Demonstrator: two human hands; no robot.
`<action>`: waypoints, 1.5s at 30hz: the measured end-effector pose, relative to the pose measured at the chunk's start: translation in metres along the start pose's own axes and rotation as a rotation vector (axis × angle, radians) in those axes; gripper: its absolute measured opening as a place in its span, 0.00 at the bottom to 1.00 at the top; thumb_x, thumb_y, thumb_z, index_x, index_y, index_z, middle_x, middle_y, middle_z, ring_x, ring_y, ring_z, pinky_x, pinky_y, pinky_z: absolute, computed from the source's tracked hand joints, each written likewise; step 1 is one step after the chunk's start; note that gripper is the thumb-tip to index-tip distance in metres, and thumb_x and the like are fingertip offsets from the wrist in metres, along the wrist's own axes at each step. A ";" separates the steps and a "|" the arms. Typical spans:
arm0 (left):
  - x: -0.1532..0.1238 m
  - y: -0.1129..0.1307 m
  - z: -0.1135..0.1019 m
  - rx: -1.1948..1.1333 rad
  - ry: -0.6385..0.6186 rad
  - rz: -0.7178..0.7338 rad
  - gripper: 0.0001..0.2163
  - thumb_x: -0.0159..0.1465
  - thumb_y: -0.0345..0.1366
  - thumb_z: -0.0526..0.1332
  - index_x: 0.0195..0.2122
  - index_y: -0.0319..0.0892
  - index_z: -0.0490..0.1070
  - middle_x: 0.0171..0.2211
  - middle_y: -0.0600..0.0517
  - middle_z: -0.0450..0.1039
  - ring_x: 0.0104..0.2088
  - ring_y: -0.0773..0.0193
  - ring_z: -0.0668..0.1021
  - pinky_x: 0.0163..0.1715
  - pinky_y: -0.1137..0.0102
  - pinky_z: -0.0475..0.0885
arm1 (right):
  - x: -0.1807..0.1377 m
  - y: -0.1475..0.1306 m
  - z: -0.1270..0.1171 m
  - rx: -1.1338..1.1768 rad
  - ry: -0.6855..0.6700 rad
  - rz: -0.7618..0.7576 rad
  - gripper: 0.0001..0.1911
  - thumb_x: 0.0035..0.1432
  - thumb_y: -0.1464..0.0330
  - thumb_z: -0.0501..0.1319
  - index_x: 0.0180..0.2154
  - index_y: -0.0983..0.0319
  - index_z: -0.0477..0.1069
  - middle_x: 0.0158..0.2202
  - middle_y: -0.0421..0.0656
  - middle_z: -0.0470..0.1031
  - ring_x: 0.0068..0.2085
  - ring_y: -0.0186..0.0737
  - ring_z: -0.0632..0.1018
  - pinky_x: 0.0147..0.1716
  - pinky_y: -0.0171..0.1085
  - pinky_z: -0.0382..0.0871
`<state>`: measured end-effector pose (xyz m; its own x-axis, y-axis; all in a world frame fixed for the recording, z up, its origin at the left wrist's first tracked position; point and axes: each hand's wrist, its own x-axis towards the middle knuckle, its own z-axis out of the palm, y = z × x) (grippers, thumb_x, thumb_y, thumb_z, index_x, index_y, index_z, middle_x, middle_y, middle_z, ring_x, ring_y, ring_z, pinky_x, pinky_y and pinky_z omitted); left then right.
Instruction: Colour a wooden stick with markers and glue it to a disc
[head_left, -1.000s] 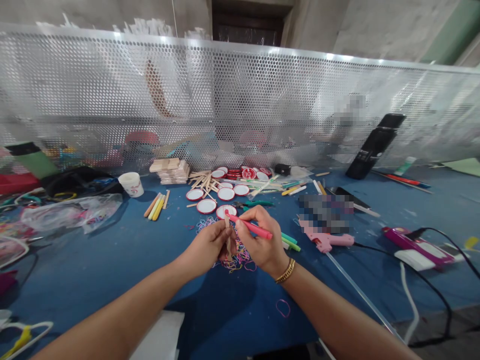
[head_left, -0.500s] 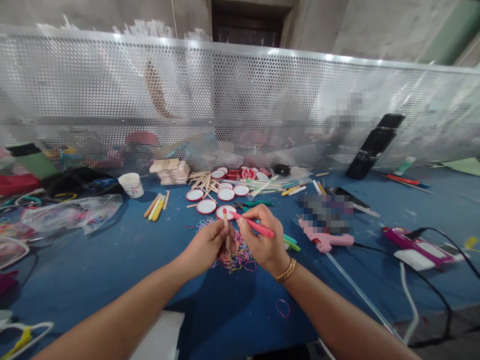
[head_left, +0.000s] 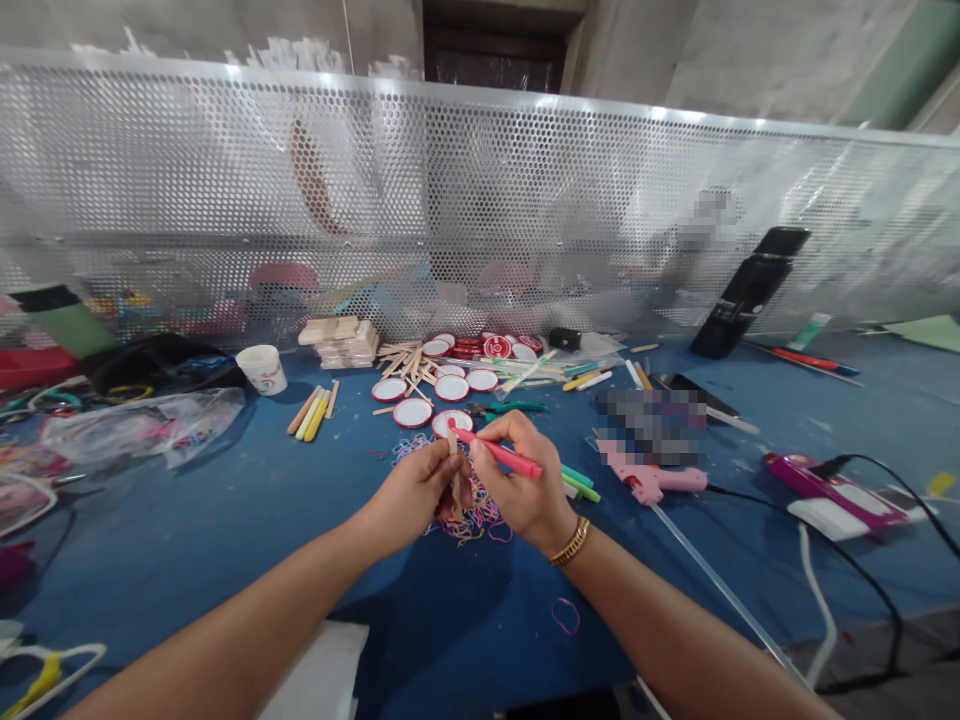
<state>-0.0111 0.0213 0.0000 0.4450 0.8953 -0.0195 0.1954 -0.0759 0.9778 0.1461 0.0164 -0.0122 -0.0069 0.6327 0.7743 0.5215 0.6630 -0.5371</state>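
My left hand [head_left: 412,492] pinches a wooden craft stick [head_left: 454,462] upright over the blue table [head_left: 225,520]. My right hand [head_left: 521,480] grips a pink marker [head_left: 501,454], its tip touching the top of the stick. A heap of coloured rubber bands [head_left: 476,512] lies just under both hands. Red-rimmed round lids [head_left: 414,411] and loose craft sticks [head_left: 401,358] lie beyond them.
A pink glue gun [head_left: 651,480] lies to the right, with a purple device [head_left: 840,490] and cables farther right. Coloured sticks [head_left: 313,411], a white cup [head_left: 263,368] and a plastic bag [head_left: 142,425] lie on the left. A perforated metal screen [head_left: 480,200] closes the back.
The marker tip has slid slightly left and down along the top of the stick. Both hands stay in nearly the same place.
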 end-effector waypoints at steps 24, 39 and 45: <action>0.001 -0.002 -0.001 -0.068 0.032 0.019 0.13 0.67 0.45 0.54 0.31 0.41 0.65 0.22 0.53 0.72 0.19 0.69 0.70 0.20 0.74 0.61 | 0.006 0.015 -0.008 0.097 0.116 0.070 0.06 0.66 0.67 0.56 0.44 0.57 0.70 0.33 0.40 0.76 0.33 0.36 0.78 0.36 0.38 0.72; -0.001 -0.008 -0.003 -0.051 0.034 -0.025 0.12 0.66 0.45 0.56 0.31 0.42 0.66 0.21 0.53 0.73 0.17 0.69 0.71 0.20 0.73 0.63 | 0.000 0.023 0.005 0.009 -0.065 0.104 0.24 0.54 0.68 0.62 0.52 0.59 0.59 0.41 0.45 0.77 0.44 0.45 0.78 0.47 0.47 0.71; -0.002 -0.009 -0.007 -0.024 0.062 0.008 0.12 0.64 0.46 0.57 0.35 0.41 0.67 0.22 0.54 0.73 0.18 0.70 0.69 0.20 0.74 0.62 | -0.001 0.018 0.002 -0.025 -0.119 0.058 0.17 0.56 0.68 0.60 0.47 0.58 0.61 0.38 0.43 0.78 0.41 0.46 0.78 0.48 0.48 0.69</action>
<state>-0.0196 0.0229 -0.0073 0.3911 0.9204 0.0001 0.1713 -0.0730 0.9825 0.1537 0.0282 -0.0236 -0.0767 0.7137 0.6962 0.5455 0.6146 -0.5699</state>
